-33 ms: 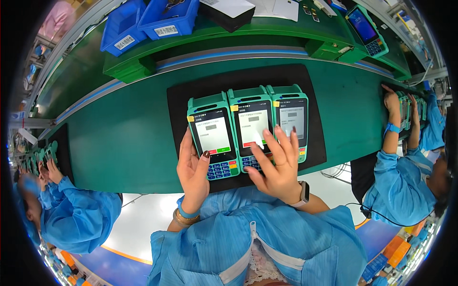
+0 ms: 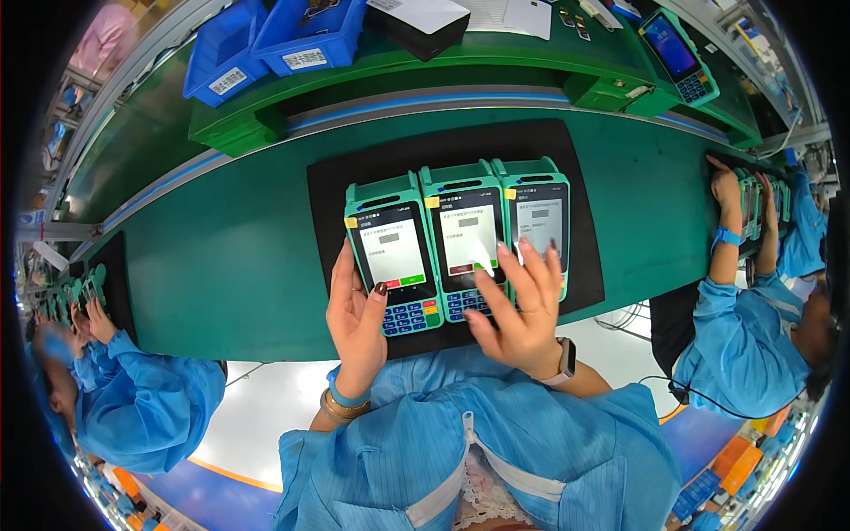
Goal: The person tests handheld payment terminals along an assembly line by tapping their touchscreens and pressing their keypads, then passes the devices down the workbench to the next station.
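Three green handheld card payment terminals lie side by side, screens up and lit, on a black mat (image 2: 326,208). The left terminal (image 2: 396,252) is gripped along its lower left edge by my left hand (image 2: 356,323), fingers down its side and thumb on its front. Over the middle terminal (image 2: 469,234) and the lower part of the right terminal (image 2: 537,212), my right hand (image 2: 527,327) has its fingers spread. Its index fingertip is at the bottom of the middle screen; I cannot tell whether it touches. That hand covers much of the right terminal's keypad.
Past the green table (image 2: 221,265) runs a raised green shelf (image 2: 496,71). On it are blue bins (image 2: 314,31), a black box (image 2: 421,31), papers and another terminal (image 2: 677,57). Co-workers in blue sit at left (image 2: 146,398) and right (image 2: 739,350), their hands at similar terminals.
My right hand has shifted slightly right and nearer me. The red button on the middle screen has turned dark. My left hand keeps its place on the left terminal.
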A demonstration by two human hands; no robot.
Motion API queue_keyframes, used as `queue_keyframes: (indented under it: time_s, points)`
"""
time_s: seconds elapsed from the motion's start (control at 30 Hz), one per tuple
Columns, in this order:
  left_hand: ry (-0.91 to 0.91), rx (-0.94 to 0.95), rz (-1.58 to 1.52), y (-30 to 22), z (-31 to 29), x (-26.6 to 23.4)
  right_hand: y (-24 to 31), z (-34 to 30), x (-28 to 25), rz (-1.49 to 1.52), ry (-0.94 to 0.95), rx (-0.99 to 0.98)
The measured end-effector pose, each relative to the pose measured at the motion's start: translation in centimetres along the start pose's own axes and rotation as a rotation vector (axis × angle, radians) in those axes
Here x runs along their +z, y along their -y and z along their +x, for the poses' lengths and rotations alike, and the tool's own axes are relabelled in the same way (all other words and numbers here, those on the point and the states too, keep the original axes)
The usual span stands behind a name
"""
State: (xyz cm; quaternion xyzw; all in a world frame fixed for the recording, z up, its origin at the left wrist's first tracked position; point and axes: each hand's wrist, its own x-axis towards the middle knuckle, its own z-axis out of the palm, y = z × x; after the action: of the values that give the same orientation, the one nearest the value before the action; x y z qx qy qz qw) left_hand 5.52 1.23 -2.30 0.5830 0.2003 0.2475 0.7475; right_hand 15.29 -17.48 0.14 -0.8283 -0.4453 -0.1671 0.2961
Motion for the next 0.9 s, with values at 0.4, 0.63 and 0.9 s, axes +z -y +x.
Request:
queue_keyframes:
  time_s: [0.4, 0.63, 0.9]
  points:
    - [0.034, -0.004, 0.013, -0.2, 0.0, 0.1, -4.3, -1.7, -1.9, 0.074, -0.136, 0.07]
    - [0.141, 0.168, 0.667, -0.5, 0.0, 0.3, -5.2, -2.0, -0.4, 0.579, -0.107, 0.449]
    - [0.127, 0.236, 0.899, -0.9, -0.2, 1.1, -4.6, -1.7, -0.8, 0.221, -0.123, 0.301]
